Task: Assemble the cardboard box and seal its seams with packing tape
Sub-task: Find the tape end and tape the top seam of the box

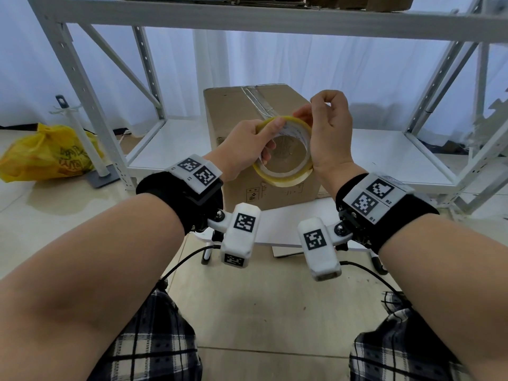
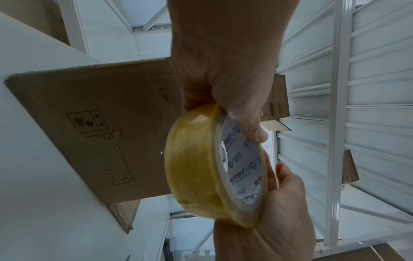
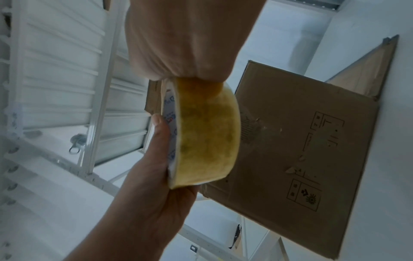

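1. Step in hand, as I judge it: finding or peeling the free end of the packing tape before another seam is sealed. The cardboard box [image 1: 264, 149] stands assembled at the centre of the head view, on a low white table [image 1: 277, 229], with a tape strip [image 1: 259, 101] already laid along its top seam.
2. The roll of packing tape [image 1: 283, 152] is held in the air in front of the box, near it but not touching it.
3. The left hand [image 1: 244, 149] grips the roll, thumb over the outer rim and fingers curled through the printed core.
4. The right hand [image 1: 328, 133] cradles the roll's right side with its palm, while thumb and forefinger pinch at the top rim. Whether a loose tape end sits between them I cannot tell.
5. The next move calls for drawing out a length of tape without letting it fold on itself, then bringing the roll to an unsealed seam.
6. Around: a white metal shelving rack [image 1: 82, 78] behind the box, a yellow plastic bag [image 1: 46, 155] on the floor at middle left, and a white stand [image 1: 82, 141] beside it.
7. Nothing stands between the roll and the box; the rack's beam runs across above it.
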